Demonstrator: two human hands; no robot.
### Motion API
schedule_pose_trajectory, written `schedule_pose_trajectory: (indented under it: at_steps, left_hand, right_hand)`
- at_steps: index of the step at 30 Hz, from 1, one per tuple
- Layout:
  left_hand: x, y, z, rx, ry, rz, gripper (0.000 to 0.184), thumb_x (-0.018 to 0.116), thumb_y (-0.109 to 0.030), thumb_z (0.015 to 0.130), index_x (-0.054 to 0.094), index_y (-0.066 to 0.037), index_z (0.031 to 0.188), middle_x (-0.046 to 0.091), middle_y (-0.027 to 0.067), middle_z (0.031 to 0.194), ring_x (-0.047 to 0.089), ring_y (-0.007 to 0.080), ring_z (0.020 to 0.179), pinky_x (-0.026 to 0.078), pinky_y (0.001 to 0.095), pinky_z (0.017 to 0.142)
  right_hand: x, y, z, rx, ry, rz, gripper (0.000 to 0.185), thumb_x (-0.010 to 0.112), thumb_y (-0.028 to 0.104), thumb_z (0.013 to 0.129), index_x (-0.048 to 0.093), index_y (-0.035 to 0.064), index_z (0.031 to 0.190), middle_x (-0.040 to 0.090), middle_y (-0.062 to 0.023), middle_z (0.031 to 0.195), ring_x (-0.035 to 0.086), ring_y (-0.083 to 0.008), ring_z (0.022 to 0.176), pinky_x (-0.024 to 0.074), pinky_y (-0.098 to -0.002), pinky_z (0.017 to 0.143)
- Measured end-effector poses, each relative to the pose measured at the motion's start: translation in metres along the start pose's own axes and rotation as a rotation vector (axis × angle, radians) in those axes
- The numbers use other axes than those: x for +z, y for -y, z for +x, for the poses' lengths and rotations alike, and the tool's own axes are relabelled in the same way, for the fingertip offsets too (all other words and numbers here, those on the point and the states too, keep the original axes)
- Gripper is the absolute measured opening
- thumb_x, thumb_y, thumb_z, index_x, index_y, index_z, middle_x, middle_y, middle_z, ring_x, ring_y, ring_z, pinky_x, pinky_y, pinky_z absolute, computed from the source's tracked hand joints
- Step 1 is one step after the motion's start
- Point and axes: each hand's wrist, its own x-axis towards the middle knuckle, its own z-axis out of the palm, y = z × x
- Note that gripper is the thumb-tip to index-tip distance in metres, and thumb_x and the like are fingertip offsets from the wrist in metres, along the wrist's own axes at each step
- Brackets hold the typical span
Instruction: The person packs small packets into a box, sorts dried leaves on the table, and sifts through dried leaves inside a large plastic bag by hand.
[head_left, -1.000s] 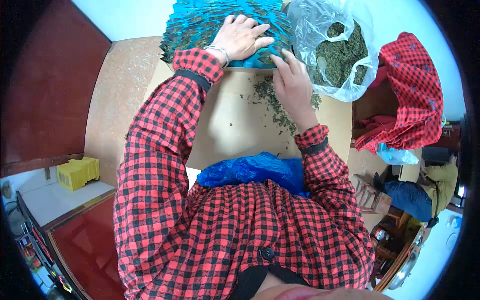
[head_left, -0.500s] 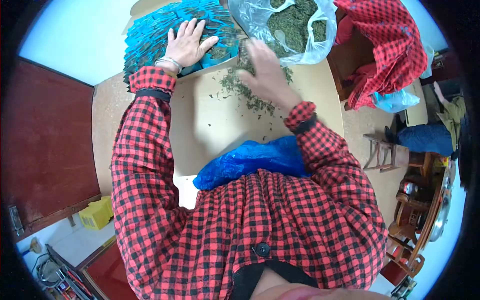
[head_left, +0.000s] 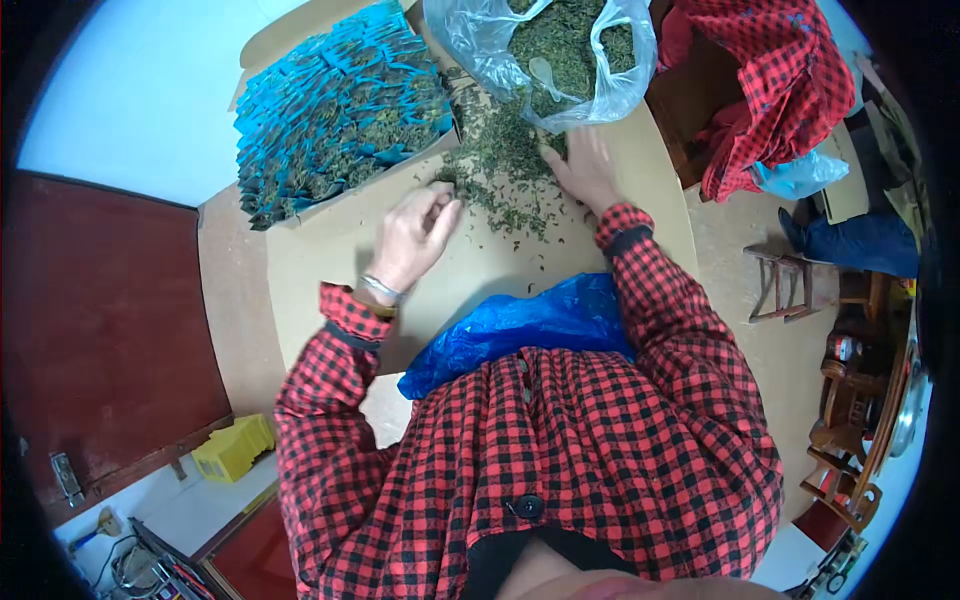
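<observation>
Loose dried green leaves, which look like tea, lie scattered on the tan tabletop. At their left edge is my left hand, its fingers curled in; what they hold, if anything, is hidden. My right hand rests at the right edge of the leaves, fingers stretched out and thumb apart, slightly blurred. Above it sits a clear plastic bag full of the same leaves, with a pale scoop-like piece at its opening. Blue packets filled with leaves stand tightly packed in a cardboard box at the upper left.
A blue plastic sheet lies at the table's near edge against my body. Red checked cloth hangs over a wooden chair at the right. Beyond it are a small wooden stool and another person's blue-clad leg.
My left hand has left the tops of the blue packets and come down toward me, its fingers now curled. My right hand has shifted right, off the middle of the loose leaves.
</observation>
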Motion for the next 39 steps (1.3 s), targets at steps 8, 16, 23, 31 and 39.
schedule_pose_trajectory:
  at_steps: [8, 16, 23, 31, 39]
  left_hand:
    - [0.023, 0.032, -0.004, -1.142, -0.342, -1.456, 0.039, 0.048, -0.037, 0.095, 0.053, -0.002, 0.111, 0.064, 0.0115, 0.093, 0.066, 0.0211, 0.076, 0.054, 0.0299, 0.06]
    - [0.019, 0.084, -0.014, -1.291, -0.261, -1.329, 0.036, 0.037, -0.035, 0.098, 0.051, -0.003, 0.104, 0.064, 0.0144, 0.093, 0.066, 0.0255, 0.08, 0.056, 0.0352, 0.065]
    - [0.027, 0.104, -0.024, -1.39, -0.41, -1.168, 0.039, 0.032, -0.034, 0.1, 0.052, -0.002, 0.104, 0.064, 0.0155, 0.093, 0.066, 0.0278, 0.08, 0.055, 0.0365, 0.07]
    - [0.058, -0.001, 0.03, -1.066, 0.191, -1.109, 0.033, 0.042, -0.027, 0.098, 0.052, 0.0, 0.115, 0.063, 0.0123, 0.105, 0.063, 0.0213, 0.094, 0.05, 0.0313, 0.081]
    - [0.18, 0.096, 0.153, -0.83, 0.156, 0.013, 0.047, 0.051, -0.016, 0.082, 0.046, 0.003, 0.125, 0.039, 0.0218, 0.136, 0.038, 0.0396, 0.123, 0.03, 0.0479, 0.104]
  right_hand:
    - [0.012, 0.032, 0.076, -0.244, 0.241, 0.278, 0.064, 0.05, 0.044, 0.09, 0.039, -0.0044, 0.129, 0.046, -0.0231, 0.127, 0.042, -0.039, 0.119, 0.0324, -0.0429, 0.101]
    - [0.025, 0.024, 0.118, -0.1, -0.068, 0.746, 0.045, 0.057, 0.033, 0.087, 0.052, -0.0012, 0.117, 0.059, -0.0195, 0.11, 0.055, -0.0343, 0.106, 0.0416, -0.0382, 0.091]
    - [-0.009, -0.006, 0.104, -0.091, 0.196, 0.43, 0.033, 0.059, 0.02, 0.083, 0.056, 0.0043, 0.112, 0.062, -0.0128, 0.103, 0.057, -0.0298, 0.104, 0.0424, -0.0363, 0.091]
    - [-0.021, -0.014, 0.118, -0.604, -0.582, -0.146, 0.031, 0.064, 0.016, 0.076, 0.06, 0.0097, 0.106, 0.065, -0.0095, 0.089, 0.061, -0.0224, 0.096, 0.0356, -0.0387, 0.099]
    - [-0.051, -0.024, 0.107, -0.209, 0.096, 0.368, 0.023, 0.061, 0.017, 0.079, 0.063, 0.0099, 0.101, 0.066, -0.0087, 0.09, 0.064, -0.0262, 0.086, 0.0459, -0.04, 0.086]
